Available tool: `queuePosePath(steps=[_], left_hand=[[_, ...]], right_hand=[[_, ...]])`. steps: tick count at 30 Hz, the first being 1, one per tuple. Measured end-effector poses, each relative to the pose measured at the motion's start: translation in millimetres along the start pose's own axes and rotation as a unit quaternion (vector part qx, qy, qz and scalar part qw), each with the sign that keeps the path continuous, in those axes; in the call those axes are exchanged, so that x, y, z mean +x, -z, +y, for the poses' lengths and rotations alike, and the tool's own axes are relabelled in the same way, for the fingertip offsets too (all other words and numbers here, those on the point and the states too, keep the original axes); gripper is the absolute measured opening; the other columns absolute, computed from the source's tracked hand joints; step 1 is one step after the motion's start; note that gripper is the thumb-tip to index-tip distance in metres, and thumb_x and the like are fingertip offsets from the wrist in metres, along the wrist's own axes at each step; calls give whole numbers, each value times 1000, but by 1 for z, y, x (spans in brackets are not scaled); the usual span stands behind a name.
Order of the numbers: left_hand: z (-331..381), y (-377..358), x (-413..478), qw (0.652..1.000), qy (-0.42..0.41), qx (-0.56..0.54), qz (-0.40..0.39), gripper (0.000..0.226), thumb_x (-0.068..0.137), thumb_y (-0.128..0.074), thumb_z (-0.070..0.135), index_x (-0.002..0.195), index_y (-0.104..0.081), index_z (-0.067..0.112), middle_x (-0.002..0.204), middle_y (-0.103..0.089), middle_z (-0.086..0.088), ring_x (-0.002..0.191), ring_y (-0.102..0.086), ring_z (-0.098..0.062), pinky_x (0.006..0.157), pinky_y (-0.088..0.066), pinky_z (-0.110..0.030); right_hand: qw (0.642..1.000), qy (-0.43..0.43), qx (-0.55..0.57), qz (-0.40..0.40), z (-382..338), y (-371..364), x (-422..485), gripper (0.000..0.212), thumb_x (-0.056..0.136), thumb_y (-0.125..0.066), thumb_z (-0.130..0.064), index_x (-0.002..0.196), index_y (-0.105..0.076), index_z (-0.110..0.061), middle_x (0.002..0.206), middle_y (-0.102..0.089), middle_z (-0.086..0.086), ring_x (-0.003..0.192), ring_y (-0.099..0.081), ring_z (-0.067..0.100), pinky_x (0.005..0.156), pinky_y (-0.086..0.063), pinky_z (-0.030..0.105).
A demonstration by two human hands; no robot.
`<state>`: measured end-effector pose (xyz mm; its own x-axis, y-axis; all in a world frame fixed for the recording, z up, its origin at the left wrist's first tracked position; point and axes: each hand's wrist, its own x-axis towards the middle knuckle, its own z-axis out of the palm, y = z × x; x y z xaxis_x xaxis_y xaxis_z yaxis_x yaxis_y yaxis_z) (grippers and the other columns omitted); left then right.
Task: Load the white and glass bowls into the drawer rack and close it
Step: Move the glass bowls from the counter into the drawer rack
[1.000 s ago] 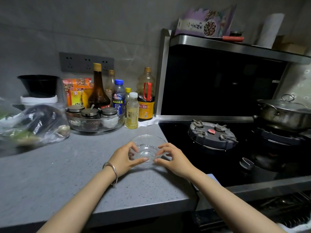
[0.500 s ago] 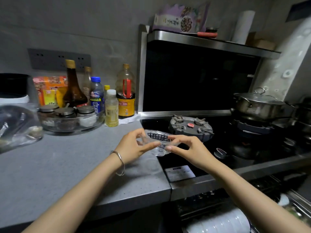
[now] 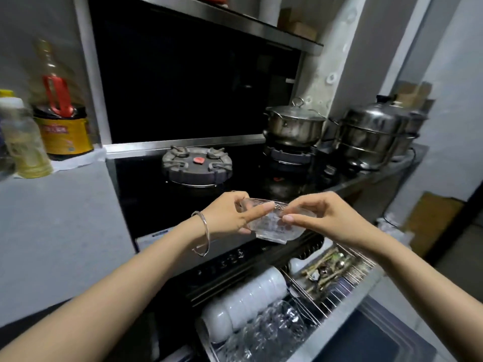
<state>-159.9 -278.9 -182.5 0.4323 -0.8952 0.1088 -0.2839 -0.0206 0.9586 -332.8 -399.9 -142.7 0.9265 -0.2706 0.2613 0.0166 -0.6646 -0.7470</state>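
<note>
The left hand (image 3: 230, 215) is pinching the near left rim of the glass bowl (image 3: 277, 227), with the thumb lying along the edge and the fingers curling behind it. The right hand (image 3: 326, 218) is gripping the opposite rim, thumb on the near side and fingers arching over the far edge. So both hands are clamped on the one bowl, which is hanging tilted in the air, touching nothing else. A thin metal bangle (image 3: 205, 232) is sitting on the left wrist.

The bowl is hovering over the front edge of the black hob (image 3: 146, 199), directly above the dark control strip (image 3: 230, 257). Below that, the drawer rack (image 3: 347, 286) is standing pulled out. A row of white bowls (image 3: 248, 299) is standing on edge at its left side, and clear glass bowls (image 3: 271, 327) are lying just in front of them, nearer the camera. Chopsticks and spoons (image 3: 326, 266) are lying in the wire compartment to the right.

Farther back, a covered burner (image 3: 197, 165) is sitting on the hob, and a lidded steel pot (image 3: 294, 124) is resting on the burner to its right. A tall stacked steamer (image 3: 373, 137) is standing beyond it. To the left, the grey desk (image 3: 60, 218) is carrying an oil bottle (image 3: 62, 121) with a red handle and a small pale bottle (image 3: 26, 145) beside it, both blurred.
</note>
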Motion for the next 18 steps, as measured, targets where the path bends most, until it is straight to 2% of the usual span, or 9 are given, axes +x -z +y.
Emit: queuePosePath(steps=[3,4,7,9,12,14,16,18], left_hand=[[-13,-36,15,999,20,-38,-34,55,61,-71,55,81,-49,10,79,-65,-7,62,-68,-6,52,-53,-20],[-18,-48,20,998,23,-32,-40,63,54,-69,63,86,-51,13,86,-67,-6,70,-69,-8,57,-56,-24],[-39,-81,31,998,38,3,-53,95,43,-64,78,118,-43,25,112,-67,-1,96,-68,-17,79,-58,-37],[-59,-100,34,996,54,-10,-74,108,50,-64,75,137,-28,23,122,-63,2,101,-64,-13,85,-55,-35],[-96,-121,34,993,56,22,-104,99,72,-65,58,147,-12,21,137,-52,4,103,-62,-9,86,-50,-23],[-121,-128,32,989,64,81,-110,97,76,-61,57,148,-7,21,148,-39,-2,119,-54,-14,97,-44,-26],[-145,-132,31,982,63,140,-112,99,76,-59,59,148,-5,19,153,-29,-5,134,-38,-18,108,-32,-28],[-168,-135,30,972,59,199,-111,96,79,-59,57,148,-4,19,155,-24,-5,140,-28,-19,111,-26,-27]], right_hand=[[999,-32,10,-8,22,16,-20,21,78,-69,-25,90,-74,-8,84,-76,8,79,-71,16,79,-54,20],[999,-44,14,-4,31,20,-26,19,79,-69,-21,91,-73,-6,83,-76,8,77,-71,15,77,-53,19],[995,-86,40,16,62,30,-44,14,82,-67,-8,93,-72,0,81,-76,8,74,-71,12,71,-52,15],[991,-114,65,40,85,33,-53,16,82,-66,-7,94,-72,2,83,-75,13,72,-70,13,70,-53,15],[978,-164,111,71,122,33,-62,23,79,-67,-12,97,-71,2,87,-75,16,73,-69,18,72,-55,19],[962,-209,150,86,146,29,-65,27,79,-68,-15,100,-71,2,88,-75,13,75,-70,17,73,-56,20],[943,-254,190,103,167,24,-62,31,76,-70,-21,99,-72,0,87,-76,10,75,-71,14,71,-56,19],[925,-297,210,111,187,18,-54,20,78,-70,-20,92,-74,-5,80,-76,5,68,-69,11,67,-55,17]])
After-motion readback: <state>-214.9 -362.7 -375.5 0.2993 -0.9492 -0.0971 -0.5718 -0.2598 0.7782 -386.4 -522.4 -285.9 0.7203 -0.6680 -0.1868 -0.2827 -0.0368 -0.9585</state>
